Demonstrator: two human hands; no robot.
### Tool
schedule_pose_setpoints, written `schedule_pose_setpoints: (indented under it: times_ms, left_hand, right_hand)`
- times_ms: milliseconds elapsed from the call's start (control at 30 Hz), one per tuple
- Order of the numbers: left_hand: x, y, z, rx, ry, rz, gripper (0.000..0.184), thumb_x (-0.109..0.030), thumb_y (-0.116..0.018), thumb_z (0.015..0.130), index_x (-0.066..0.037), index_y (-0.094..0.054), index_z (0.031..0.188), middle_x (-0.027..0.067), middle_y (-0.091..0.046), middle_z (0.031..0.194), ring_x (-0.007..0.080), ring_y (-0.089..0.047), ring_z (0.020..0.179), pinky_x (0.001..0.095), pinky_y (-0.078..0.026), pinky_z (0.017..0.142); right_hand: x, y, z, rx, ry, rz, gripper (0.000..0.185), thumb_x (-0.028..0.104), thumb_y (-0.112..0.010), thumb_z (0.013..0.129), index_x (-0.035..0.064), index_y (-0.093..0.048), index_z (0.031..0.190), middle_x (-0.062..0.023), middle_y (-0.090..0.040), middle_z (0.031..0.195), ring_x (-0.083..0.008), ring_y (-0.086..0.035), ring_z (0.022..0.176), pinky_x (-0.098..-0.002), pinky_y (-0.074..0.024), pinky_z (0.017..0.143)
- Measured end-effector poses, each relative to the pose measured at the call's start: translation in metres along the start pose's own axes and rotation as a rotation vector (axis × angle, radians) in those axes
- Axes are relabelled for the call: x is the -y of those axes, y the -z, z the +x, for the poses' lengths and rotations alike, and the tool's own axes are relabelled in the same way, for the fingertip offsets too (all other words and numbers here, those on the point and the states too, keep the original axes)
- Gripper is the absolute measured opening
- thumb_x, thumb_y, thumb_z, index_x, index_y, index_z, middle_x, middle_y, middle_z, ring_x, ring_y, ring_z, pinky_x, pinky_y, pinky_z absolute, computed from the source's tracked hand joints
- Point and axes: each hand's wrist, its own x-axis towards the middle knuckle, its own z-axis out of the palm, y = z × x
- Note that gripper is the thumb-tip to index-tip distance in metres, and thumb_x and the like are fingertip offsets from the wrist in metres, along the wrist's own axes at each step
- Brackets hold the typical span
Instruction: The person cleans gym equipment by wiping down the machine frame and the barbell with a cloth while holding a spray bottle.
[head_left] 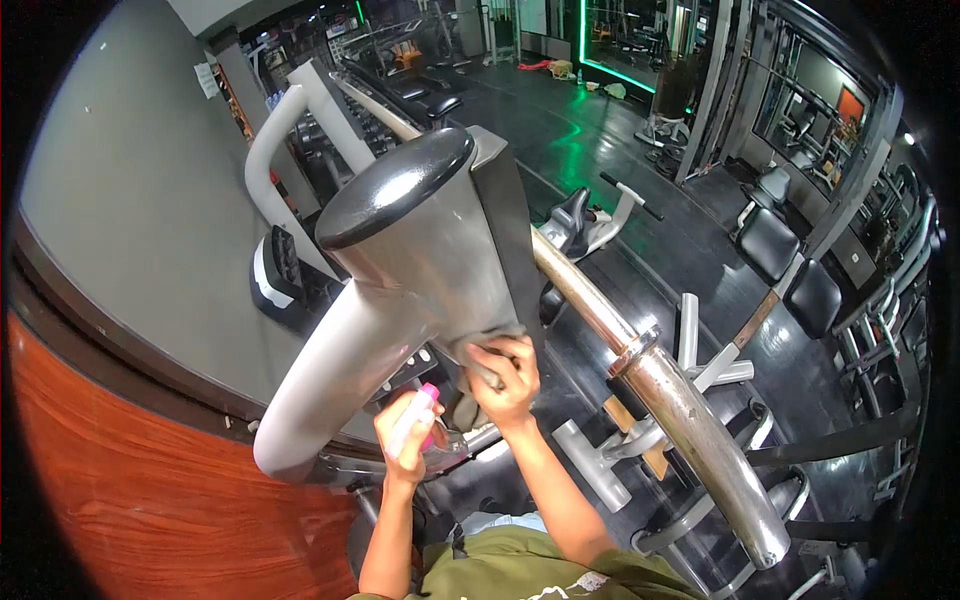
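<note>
My right hand [510,388] is pressed against the silver frame post [435,255] of a gym machine, its fingers closed on a grey cloth [467,411]. Part of the cloth is hidden under the fingers. Lower and to the left, my left hand [402,445] grips a spray bottle [428,393] with a pink and white head and a clear body. A glossy black oval cap [400,185] tops the post. From the post a thick pale tube [340,375] slopes down to the left.
A metal barbell [700,440] juts out at the right, close to my right forearm. Reddish wood panelling [150,480] and a grey wall [150,200] stand on the left. Beyond are black padded seats [768,245], other machines and a dark floor [540,130].
</note>
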Motion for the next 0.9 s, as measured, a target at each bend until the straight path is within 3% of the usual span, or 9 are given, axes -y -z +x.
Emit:
schedule_pose_setpoints:
  times_ms: [133,200,233,400,533,600,667,767,900]
  left_hand:
    - [0.002,-0.004,-0.001,-0.018,-0.023,-0.033,0.042,-0.033,-0.062,0.090,0.009,-0.063,0.088,0.0106,-0.063,0.068,0.0180,-0.061,0.047,0.0285,-0.047,0.049]
    - [0.003,-0.003,-0.001,-0.027,-0.024,-0.033,0.042,-0.033,-0.062,0.090,0.009,-0.064,0.088,0.0107,-0.062,0.068,0.0180,-0.061,0.047,0.0286,-0.047,0.049]
    - [0.003,-0.002,-0.002,-0.029,-0.017,-0.034,0.041,-0.033,-0.062,0.091,0.008,-0.064,0.088,0.0108,-0.062,0.068,0.0180,-0.061,0.047,0.0287,-0.047,0.049]
    - [0.007,0.000,-0.005,-0.019,0.018,-0.007,0.040,-0.031,-0.061,0.091,0.008,-0.064,0.089,0.0110,-0.062,0.069,0.0180,-0.061,0.049,0.0288,-0.047,0.051]
    - [0.010,-0.005,-0.010,-0.023,0.071,-0.036,0.039,-0.030,-0.061,0.092,0.008,-0.064,0.088,0.0100,-0.061,0.067,0.0173,-0.061,0.050,0.0288,-0.048,0.052]
    - [0.013,-0.008,-0.014,-0.028,0.076,-0.030,0.039,-0.031,-0.061,0.092,0.007,-0.063,0.088,0.0095,-0.061,0.065,0.0171,-0.061,0.051,0.0294,-0.049,0.053]
    - [0.015,-0.008,-0.014,-0.001,0.087,-0.023,0.039,-0.031,-0.060,0.093,0.007,-0.063,0.088,0.0097,-0.060,0.066,0.0172,-0.061,0.050,0.0301,-0.050,0.053]
    - [0.016,-0.010,-0.017,0.014,0.089,-0.030,0.037,-0.029,-0.060,0.093,0.008,-0.062,0.088,0.0105,-0.061,0.069,0.0175,-0.061,0.050,0.0304,-0.050,0.052]
    - [0.017,-0.011,-0.021,-0.007,0.096,-0.018,0.033,-0.026,-0.060,0.093,0.007,-0.062,0.088,0.0114,-0.063,0.075,0.0174,-0.061,0.050,0.0302,-0.051,0.052]
  right_hand:
    - [0.004,-0.007,0.007,0.026,0.050,0.011,0.052,0.005,-0.082,0.058,0.0207,-0.078,0.108,-0.0024,-0.059,0.105,-0.0255,-0.060,0.089,-0.0369,-0.0528,0.073]
    - [-0.013,-0.003,-0.017,0.076,0.110,-0.082,0.042,0.013,-0.085,0.057,0.0185,-0.079,0.098,-0.0026,-0.059,0.098,-0.0250,-0.058,0.084,-0.0378,-0.0503,0.072]
    - [-0.018,0.003,-0.037,0.155,0.014,-0.072,0.051,0.002,-0.077,0.058,0.0230,-0.079,0.105,-0.0019,-0.061,0.101,-0.0254,-0.061,0.090,-0.0369,-0.0545,0.075]
    - [-0.057,0.018,-0.102,0.320,-0.186,-0.148,0.045,-0.001,-0.078,0.059,0.0195,-0.079,0.098,-0.0058,-0.064,0.100,-0.0277,-0.064,0.092,-0.0401,-0.0546,0.077]
    - [-0.030,0.017,-0.041,0.142,-0.159,-0.074,0.039,-0.004,-0.078,0.066,0.0169,-0.078,0.099,-0.0079,-0.066,0.097,-0.0281,-0.064,0.089,-0.0381,-0.0539,0.077]
    - [-0.023,0.014,-0.016,-0.052,-0.171,-0.058,0.034,-0.005,-0.076,0.069,0.0132,-0.076,0.097,-0.0079,-0.066,0.098,-0.0281,-0.065,0.089,-0.0373,-0.0536,0.077]
    - [-0.026,0.011,-0.019,-0.057,-0.193,-0.001,0.032,-0.006,-0.075,0.071,0.0104,-0.073,0.098,-0.0098,-0.066,0.102,-0.0293,-0.065,0.094,-0.0377,-0.0533,0.081]
    - [-0.044,0.004,-0.053,-0.149,-0.392,0.018,0.029,-0.001,-0.073,0.080,0.0064,-0.070,0.108,-0.0149,-0.064,0.112,-0.0309,-0.062,0.107,-0.0403,-0.0486,0.095]
    - [-0.062,0.008,-0.088,-0.183,-0.584,-0.018,0.021,0.011,-0.071,0.091,0.0008,-0.067,0.110,-0.0145,-0.064,0.111,-0.0301,-0.062,0.108,-0.0401,-0.0462,0.098]
